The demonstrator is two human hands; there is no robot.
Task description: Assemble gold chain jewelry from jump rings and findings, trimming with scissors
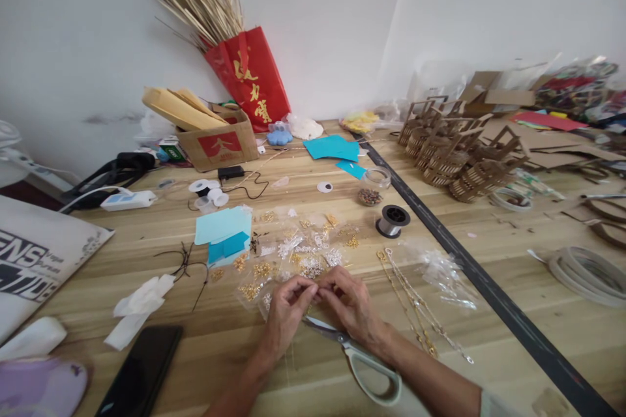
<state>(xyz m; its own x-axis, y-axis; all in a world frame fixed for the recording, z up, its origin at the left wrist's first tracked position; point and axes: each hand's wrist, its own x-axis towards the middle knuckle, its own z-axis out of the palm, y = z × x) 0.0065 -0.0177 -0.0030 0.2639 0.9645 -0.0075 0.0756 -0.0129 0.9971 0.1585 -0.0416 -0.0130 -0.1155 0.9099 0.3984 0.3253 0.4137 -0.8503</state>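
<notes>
Thumb and fingers of my left hand (288, 309) are pinched together in the middle of the table. Close against it, my right hand (349, 303) pinches at the same spot, and the fingertips nearly meet. Whatever sits between them is too small to make out. Under my right wrist lies a pair of scissors (369, 371) with pale handles, its blades partly hidden. Just beyond the fingers spread small clear bags of gold and silver jewelry findings (261, 270). Gold and silver chains (413, 300) lie to the right of my right hand.
A wire spool (392, 220) and a jar of beads (372, 189) stand beyond the chains. Woven baskets (454, 150) crowd the back right. A black phone (141, 368) lies front left, near white tissue (141, 306). Blue paper (225, 228) is left of the findings.
</notes>
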